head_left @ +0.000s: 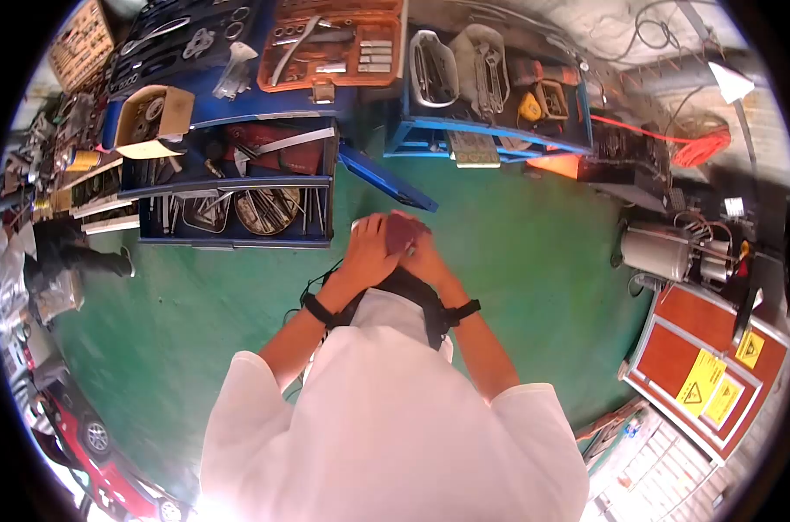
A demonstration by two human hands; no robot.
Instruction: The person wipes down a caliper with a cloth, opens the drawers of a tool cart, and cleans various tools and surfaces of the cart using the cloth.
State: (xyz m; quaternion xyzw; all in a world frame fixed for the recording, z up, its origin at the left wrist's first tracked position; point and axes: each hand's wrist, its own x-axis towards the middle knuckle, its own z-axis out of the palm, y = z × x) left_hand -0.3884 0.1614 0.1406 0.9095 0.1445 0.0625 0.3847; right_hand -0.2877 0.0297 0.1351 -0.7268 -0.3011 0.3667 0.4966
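Both of my hands meet in front of my body, above the green floor. A dark reddish object (402,233), too small to identify, sits between them. My left hand (370,252) has its fingers wrapped against its left side. From the right, my right hand (423,259) closes on the same object. Each wrist wears a black band. Just ahead of my hands is the end of a blue metal bar (388,178), apart from them.
Open tool drawers (236,243) and an orange socket case (325,90) are at the upper left. A blue cart (490,135) holds tool bins ahead. A tank (660,252) and red-brown cabinet (664,357) stand right. Another person's leg (99,259) shows left, a red car (108,474) lower left.
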